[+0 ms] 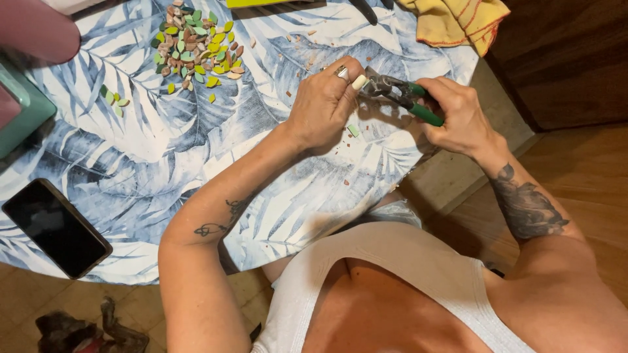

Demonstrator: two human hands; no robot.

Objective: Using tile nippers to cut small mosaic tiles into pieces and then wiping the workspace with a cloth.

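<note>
Clamped around the green handles of a pair of tile nippers (399,95), the right hand (458,121) sits right of centre in the upper half of the frame, fingers curled shut on the tool; the left hand (324,104) meets the metal head of the nippers just left of it, thumb and forefinger pinched together at the jaws, though whatever small piece they may hold is too hidden to make out; a ring shows on one finger of that hand. Beneath both hands spreads the round table (163,150) with its blue-and-white leaf-print cover, filling the left and centre of the frame; a yellow cloth (458,23) lies bunched at the upper right edge of the table; a black smartphone (55,227) rests screen-up at the lower left; a heap of leaf-shaped mosaic pieces (196,46), green, yellow, pink and brown, lies at the upper left centre, well apart from the hands; a few green pieces (114,99) lie scattered further left; one pale green tile chip (353,130) and tiny reddish crumbs lie directly below the hands.
</note>
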